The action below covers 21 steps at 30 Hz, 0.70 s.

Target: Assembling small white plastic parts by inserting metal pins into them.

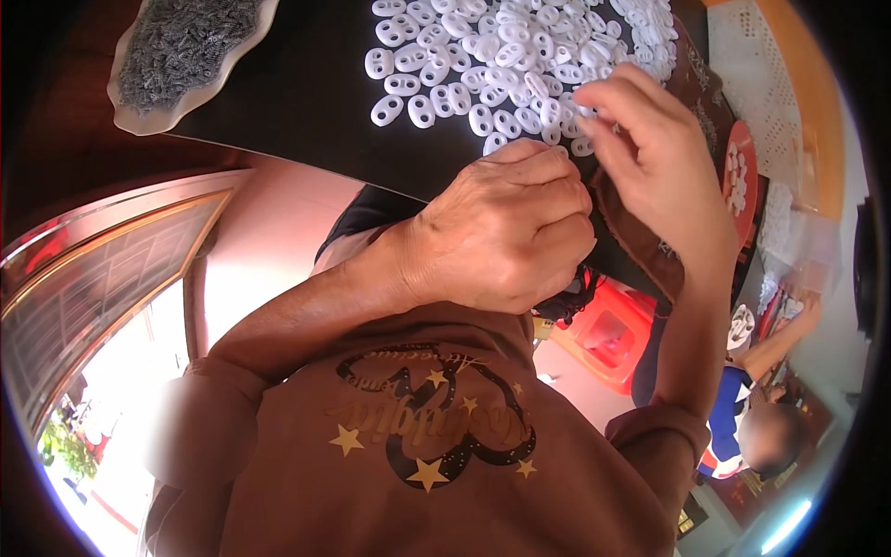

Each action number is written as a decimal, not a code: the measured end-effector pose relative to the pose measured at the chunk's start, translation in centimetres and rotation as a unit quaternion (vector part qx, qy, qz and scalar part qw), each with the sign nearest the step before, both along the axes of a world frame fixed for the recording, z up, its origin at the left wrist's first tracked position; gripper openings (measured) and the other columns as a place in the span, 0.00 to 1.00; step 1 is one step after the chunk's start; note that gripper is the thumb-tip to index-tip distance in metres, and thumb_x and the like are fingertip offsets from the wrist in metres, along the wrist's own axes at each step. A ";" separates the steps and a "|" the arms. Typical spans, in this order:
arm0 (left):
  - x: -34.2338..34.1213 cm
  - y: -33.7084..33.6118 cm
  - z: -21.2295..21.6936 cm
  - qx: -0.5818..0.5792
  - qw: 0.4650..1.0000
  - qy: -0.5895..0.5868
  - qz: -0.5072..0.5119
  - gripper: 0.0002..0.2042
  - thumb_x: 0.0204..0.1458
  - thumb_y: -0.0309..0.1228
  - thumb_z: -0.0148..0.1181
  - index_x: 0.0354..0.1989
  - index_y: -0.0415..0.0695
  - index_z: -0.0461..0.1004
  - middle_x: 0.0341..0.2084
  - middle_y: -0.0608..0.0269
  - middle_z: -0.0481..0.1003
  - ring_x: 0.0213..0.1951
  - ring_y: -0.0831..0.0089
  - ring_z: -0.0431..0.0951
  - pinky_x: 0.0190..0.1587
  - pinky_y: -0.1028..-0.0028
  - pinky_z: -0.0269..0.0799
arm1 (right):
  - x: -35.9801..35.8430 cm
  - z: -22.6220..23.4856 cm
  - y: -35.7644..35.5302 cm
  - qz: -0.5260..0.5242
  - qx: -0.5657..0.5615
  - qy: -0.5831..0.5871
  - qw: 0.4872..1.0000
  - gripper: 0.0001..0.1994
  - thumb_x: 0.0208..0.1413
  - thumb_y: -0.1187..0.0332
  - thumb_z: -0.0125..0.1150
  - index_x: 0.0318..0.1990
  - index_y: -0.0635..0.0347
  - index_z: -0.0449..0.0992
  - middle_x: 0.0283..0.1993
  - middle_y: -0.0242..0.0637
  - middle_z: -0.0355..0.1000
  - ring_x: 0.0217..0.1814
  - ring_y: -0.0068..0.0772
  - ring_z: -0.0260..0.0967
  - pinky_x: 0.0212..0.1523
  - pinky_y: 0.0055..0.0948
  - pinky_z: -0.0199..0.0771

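While left hand (506,232) rests fisted on black board (306,93), right hand (650,139) fingers pinch white plastic pieces (501,56).

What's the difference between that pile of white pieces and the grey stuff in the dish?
The white pieces are flat ovals with two holes each, spread loose over the black board. The grey pieces are small, dark and coil-like, heaped inside a pale dish at the board's left edge. The right hand reaches into the white pile, with the left hand closed beside it; neither is near the grey heap. Both are heaps of many small, alike parts.
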<state>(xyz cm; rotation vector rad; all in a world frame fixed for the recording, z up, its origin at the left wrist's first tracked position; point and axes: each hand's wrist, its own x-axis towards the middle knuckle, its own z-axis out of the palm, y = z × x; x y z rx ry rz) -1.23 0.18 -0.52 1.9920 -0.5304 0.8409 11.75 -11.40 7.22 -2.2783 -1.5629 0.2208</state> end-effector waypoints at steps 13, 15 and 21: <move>0.1 0.0 0.1 -0.007 1.000 -0.010 0.009 0.06 0.33 0.20 0.60 0.22 0.36 0.71 0.25 0.57 0.72 0.28 0.61 0.73 0.31 0.68 0.70 | -0.5 -0.8 0.7 -0.017 -0.032 -0.074 0.997 0.08 0.48 0.76 0.59 0.37 0.62 0.68 0.33 0.42 0.66 0.32 0.46 0.67 0.30 0.36 0.66; 0.1 0.1 0.2 -0.002 1.000 -0.007 0.011 0.05 0.33 0.20 0.60 0.22 0.36 0.72 0.25 0.56 0.72 0.29 0.61 0.73 0.31 0.68 0.70 | -0.5 -1.0 0.5 -0.015 -0.016 -0.069 0.997 0.09 0.48 0.76 0.59 0.37 0.63 0.68 0.33 0.42 0.65 0.31 0.45 0.67 0.30 0.35 0.67; -0.9 0.9 1.1 -0.066 0.997 0.024 0.040 0.02 0.46 0.20 0.56 0.28 0.33 0.73 0.27 0.55 0.73 0.30 0.65 0.74 0.33 0.72 0.71 | -0.7 -0.3 -0.5 -0.019 0.070 -0.043 0.996 0.12 0.44 0.81 0.61 0.37 0.62 0.69 0.32 0.36 0.65 0.27 0.30 0.63 0.26 0.25 0.65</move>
